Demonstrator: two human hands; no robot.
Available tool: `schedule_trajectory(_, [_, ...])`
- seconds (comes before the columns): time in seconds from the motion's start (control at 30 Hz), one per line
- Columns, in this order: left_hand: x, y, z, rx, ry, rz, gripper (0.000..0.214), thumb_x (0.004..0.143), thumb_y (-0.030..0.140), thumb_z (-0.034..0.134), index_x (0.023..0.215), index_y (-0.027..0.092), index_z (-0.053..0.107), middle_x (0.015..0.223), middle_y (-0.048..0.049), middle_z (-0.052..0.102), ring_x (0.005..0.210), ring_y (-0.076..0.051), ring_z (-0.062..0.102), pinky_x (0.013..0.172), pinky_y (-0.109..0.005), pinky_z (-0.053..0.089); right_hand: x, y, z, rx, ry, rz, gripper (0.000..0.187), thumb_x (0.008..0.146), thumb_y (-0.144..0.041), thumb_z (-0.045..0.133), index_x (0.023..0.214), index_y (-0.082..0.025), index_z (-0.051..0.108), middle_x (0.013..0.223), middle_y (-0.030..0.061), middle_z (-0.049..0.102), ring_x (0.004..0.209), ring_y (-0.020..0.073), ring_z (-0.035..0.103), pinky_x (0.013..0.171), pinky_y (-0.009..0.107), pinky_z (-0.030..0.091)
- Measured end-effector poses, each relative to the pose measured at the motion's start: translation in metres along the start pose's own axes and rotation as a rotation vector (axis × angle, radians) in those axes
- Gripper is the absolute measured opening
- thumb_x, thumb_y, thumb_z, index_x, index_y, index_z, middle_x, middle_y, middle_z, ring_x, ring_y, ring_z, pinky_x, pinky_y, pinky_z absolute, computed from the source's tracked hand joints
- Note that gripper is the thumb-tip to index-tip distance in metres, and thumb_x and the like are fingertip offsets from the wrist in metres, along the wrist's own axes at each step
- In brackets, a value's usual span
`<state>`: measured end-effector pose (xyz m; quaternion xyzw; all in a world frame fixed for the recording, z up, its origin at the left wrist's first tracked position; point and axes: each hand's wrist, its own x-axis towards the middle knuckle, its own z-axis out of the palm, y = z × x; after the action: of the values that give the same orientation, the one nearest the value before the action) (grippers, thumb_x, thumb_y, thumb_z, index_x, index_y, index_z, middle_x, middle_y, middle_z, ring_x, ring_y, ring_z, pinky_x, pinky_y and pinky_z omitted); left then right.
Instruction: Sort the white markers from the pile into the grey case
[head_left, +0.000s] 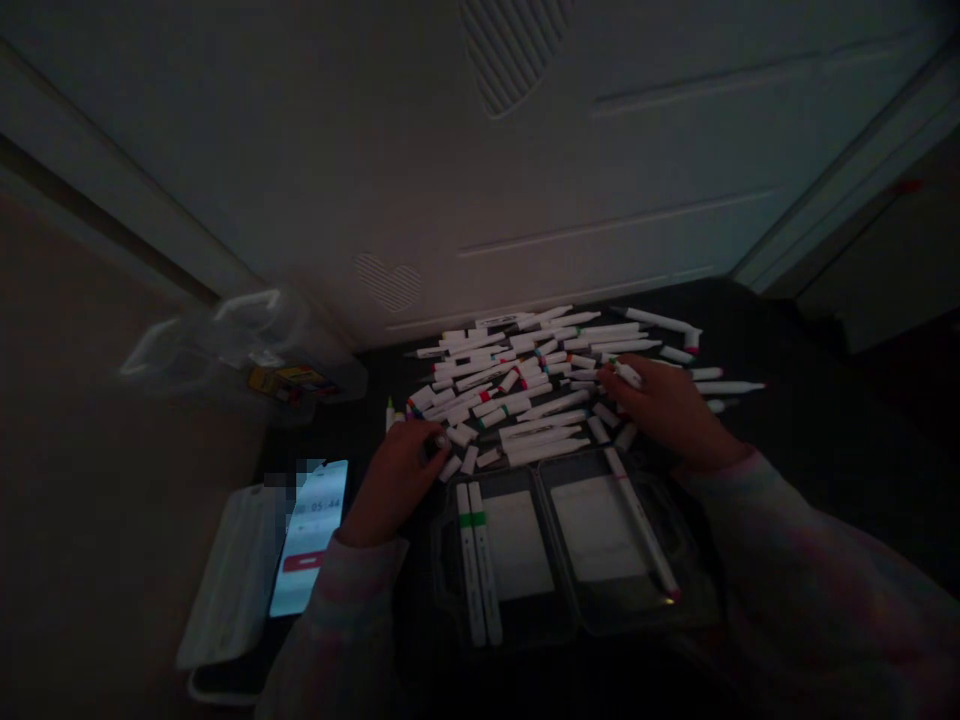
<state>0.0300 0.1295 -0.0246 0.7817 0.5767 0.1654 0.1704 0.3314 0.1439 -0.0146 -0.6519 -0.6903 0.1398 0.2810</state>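
Observation:
Many white markers and loose caps lie in a heap on a dark surface, several with bare tips. My left hand is closed at the heap's near left edge. A white marker with a green tip sticks up behind its fingers, and a small round end shows by the thumb. On the heap's right side, my right hand pinches a short white piece that looks like a marker cap. Below lies an unfolded clear case, with two green-banded markers on its left half and a red-ended marker on its right.
A lit phone showing a timer leans at the left beside a pale, translucent case. Behind it stands a clear container with a handle and a yellow label. A white panelled surface rises behind the heap. The light is dim.

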Motion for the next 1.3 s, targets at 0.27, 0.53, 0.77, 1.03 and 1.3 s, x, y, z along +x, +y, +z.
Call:
schedule_trajectory(0.27, [0.0, 0.002, 0.003, 0.058, 0.118, 0.16, 0.02, 0.075, 0.021, 0.053, 0.094, 0.017, 0.06, 0.092, -0.0071, 0.059, 0.092, -0.022, 0.05, 0.083, -0.039, 0.042, 0.001, 0.001, 0.001, -0.012, 0.011, -0.018, 0.023, 0.08, -0.035, 0.045, 0.067, -0.019, 0.054, 0.056, 0.0004, 0.058, 0.051, 0.0141, 0.053, 0.048, 0.024, 0.035])
schedule_trajectory(0.53, [0.004, 0.0, 0.011, 0.152, 0.07, 0.239, 0.019, 0.079, 0.016, 0.049, 0.09, 0.017, 0.064, 0.091, -0.0072, 0.06, 0.09, -0.021, 0.049, 0.082, -0.038, 0.041, 0.0, 0.001, 0.002, 0.003, 0.006, 0.0, 0.023, 0.079, -0.036, 0.045, 0.068, -0.018, 0.055, 0.056, 0.0008, 0.059, 0.051, 0.0143, 0.053, 0.048, 0.024, 0.035])
schedule_trajectory(0.77, [0.003, -0.001, 0.007, 0.194, 0.046, 0.212, 0.019, 0.076, 0.011, 0.05, 0.089, 0.016, 0.063, 0.095, -0.0061, 0.064, 0.092, -0.022, 0.049, 0.085, -0.039, 0.041, 0.0, 0.001, 0.0, 0.005, 0.001, -0.002, 0.023, 0.079, -0.036, 0.045, 0.066, -0.019, 0.054, 0.056, 0.0006, 0.058, 0.052, 0.0143, 0.053, 0.049, 0.024, 0.035])
schedule_trajectory(1.03, [0.003, 0.0, 0.008, 0.22, 0.025, 0.245, 0.024, 0.077, 0.009, 0.048, 0.093, 0.019, 0.063, 0.095, -0.0047, 0.064, 0.088, -0.022, 0.049, 0.082, -0.04, 0.042, 0.0, 0.0, 0.001, 0.018, -0.018, 0.003, 0.024, 0.08, -0.036, 0.044, 0.066, -0.019, 0.054, 0.056, 0.0006, 0.058, 0.051, 0.014, 0.052, 0.048, 0.024, 0.034])
schedule_trajectory(1.3, [0.0, 0.003, 0.006, -0.217, 0.173, 0.002, 0.025, 0.077, 0.025, 0.052, 0.101, 0.018, 0.055, 0.092, -0.0053, 0.059, 0.085, -0.018, 0.054, 0.079, -0.036, 0.044, 0.001, 0.0, 0.001, -0.002, -0.021, 0.012, 0.024, 0.08, -0.036, 0.044, 0.066, -0.019, 0.053, 0.056, 0.0003, 0.057, 0.052, 0.014, 0.052, 0.049, 0.024, 0.034])
